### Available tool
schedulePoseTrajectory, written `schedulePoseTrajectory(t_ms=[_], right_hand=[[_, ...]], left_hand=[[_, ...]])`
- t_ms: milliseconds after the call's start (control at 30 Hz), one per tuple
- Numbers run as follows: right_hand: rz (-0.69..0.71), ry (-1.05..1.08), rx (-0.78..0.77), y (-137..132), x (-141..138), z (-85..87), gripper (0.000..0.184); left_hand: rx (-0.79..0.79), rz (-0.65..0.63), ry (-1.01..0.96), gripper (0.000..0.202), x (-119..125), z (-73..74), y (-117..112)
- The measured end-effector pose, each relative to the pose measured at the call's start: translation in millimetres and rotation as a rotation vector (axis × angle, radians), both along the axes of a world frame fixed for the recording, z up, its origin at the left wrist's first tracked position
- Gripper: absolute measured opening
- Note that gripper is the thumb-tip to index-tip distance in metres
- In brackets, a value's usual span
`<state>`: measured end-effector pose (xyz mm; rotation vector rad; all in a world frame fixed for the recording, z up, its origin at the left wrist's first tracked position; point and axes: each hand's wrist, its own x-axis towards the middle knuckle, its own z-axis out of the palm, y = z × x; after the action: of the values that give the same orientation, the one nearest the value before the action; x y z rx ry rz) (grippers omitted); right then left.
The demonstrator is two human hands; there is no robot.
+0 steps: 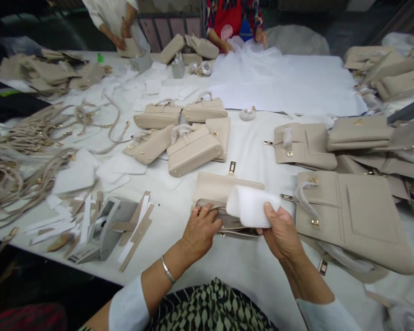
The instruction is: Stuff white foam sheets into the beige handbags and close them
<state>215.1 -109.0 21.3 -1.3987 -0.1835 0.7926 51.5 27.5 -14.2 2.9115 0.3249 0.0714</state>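
In front of me a beige handbag (229, 182) lies with its flap folded back and its mouth open, the dark lining showing. My left hand (202, 232) is closed on the left end of the mouth, fingertips hooked over the rim. A bent white foam sheet (250, 204) is pinched between the thumb and fingers of my right hand (281, 230). Its left end hangs over the bag's opening; whether any of it is inside I cannot tell. A gold clasp plate (232, 167) stands up from the flap's far edge.
Several finished-looking handbags (195, 149) lie beyond my hands. Flat open bags (357, 216) are stacked at right. Leftward are tangled straps (27, 133), foam sheets (76, 172), a grey tape dispenser (106, 230) and strips. Across the table, two people work, one handling translucent wrapping sheet (248, 55).
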Motion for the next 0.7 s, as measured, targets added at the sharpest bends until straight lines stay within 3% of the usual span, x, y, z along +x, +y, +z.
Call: schedulePoseTrajectory(t_ms=[67, 167, 233, 333, 433, 533, 633, 700], right_hand=[[0.132, -0.243, -0.192, -4.6, -9.8, -7.5, 0.037], [0.193, -0.836, -0.510, -12.1, -16.6, -20.8, 0.037], [0.218, -1.173, -0.589, -14.1, -17.5, -27.5, 0.035], [0.295, -1.430, -0.567, -13.1, -19.9, -31.4, 0.030], [0.454, -1.441, -0.449, -14.6, -24.2, -25.5, 0.025], [0.752, -1.252, -0.375, -20.6, -22.6, -8.0, 0.024], [0.976, -1.085, -0.455, -20.3, -14.5, 12.4, 0.019], [1.087, -1.113, -0.544, -10.9, -12.2, 19.5, 0.014]], left_hand=[[-0.046, 0.020, 0.009, 0.034, -6.4, 1.3, -6.1], [-0.074, 0.014, 0.003, 0.033, -13.8, 2.8, -9.6], [-0.064, 0.003, 0.006, 0.023, -17.3, 3.9, -9.5], [-0.060, -0.004, 0.009, 0.017, -21.2, 5.3, -8.5], [-0.085, 0.006, 0.005, 0.016, -24.6, 6.5, -7.1], [-0.114, 0.009, -0.003, 0.018, -27.9, 7.2, -6.1], [-0.141, -0.006, -0.024, 0.018, -31.2, 7.3, -7.7], [-0.150, -0.009, -0.034, 0.017, -33.3, 6.9, -9.8]])
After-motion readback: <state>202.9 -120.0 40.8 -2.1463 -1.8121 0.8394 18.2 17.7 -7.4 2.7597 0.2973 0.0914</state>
